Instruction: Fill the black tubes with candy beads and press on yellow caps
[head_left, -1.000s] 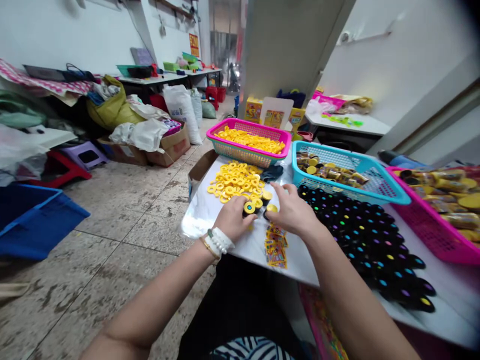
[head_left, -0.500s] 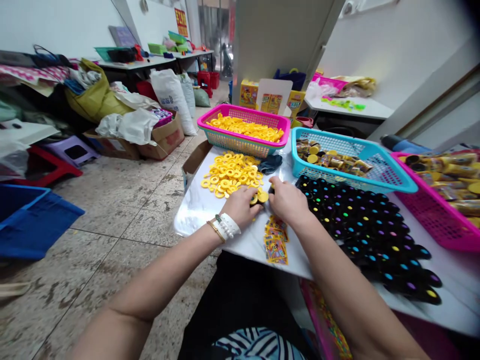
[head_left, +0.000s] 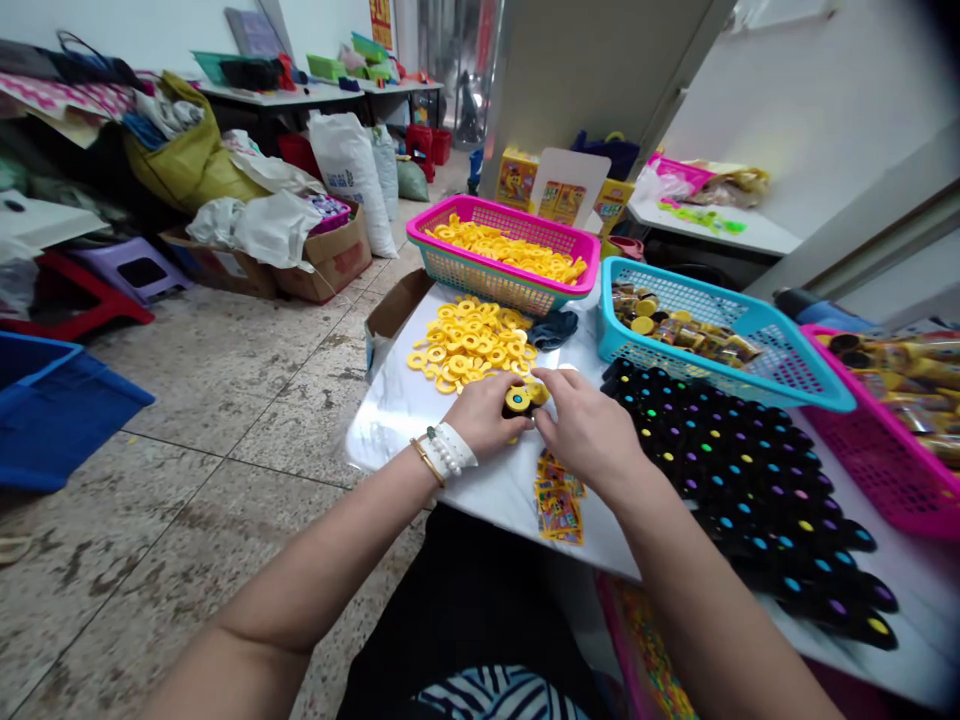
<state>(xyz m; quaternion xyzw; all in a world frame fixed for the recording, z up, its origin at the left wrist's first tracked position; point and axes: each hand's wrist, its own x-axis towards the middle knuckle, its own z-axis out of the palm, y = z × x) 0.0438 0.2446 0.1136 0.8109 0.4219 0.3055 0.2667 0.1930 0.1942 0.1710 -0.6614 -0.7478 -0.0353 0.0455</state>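
Note:
My left hand (head_left: 491, 418), a beaded bracelet and a bangle at its wrist, is closed around a small black piece with a yellow ring (head_left: 517, 399) on top and a blue centre. My right hand (head_left: 589, 425) meets it from the right, thumb and fingertips pinching at a yellow part (head_left: 538, 393) beside that ring; how the two join is hidden by the fingers. Just beyond the left hand lies a heap of loose yellow rings (head_left: 472, 340). Small printed yellow-orange cards (head_left: 560, 510) lie below the right hand. Rows of black pieces with coloured dots (head_left: 720, 470) cover the table at right.
Behind the ring heap stands a pink basket (head_left: 495, 208) of yellow parts. A blue basket (head_left: 810, 385) and another pink basket (head_left: 885, 470) hold wrapped gold-brown pieces. A dark cloth (head_left: 553, 329) lies between them. Printed boxes (head_left: 517, 176) stand at the back.
My right hand has come over from the black pieces' edge to meet the left hand. A yellow ring with a blue centre now shows in the left hand. The view has shifted slightly.

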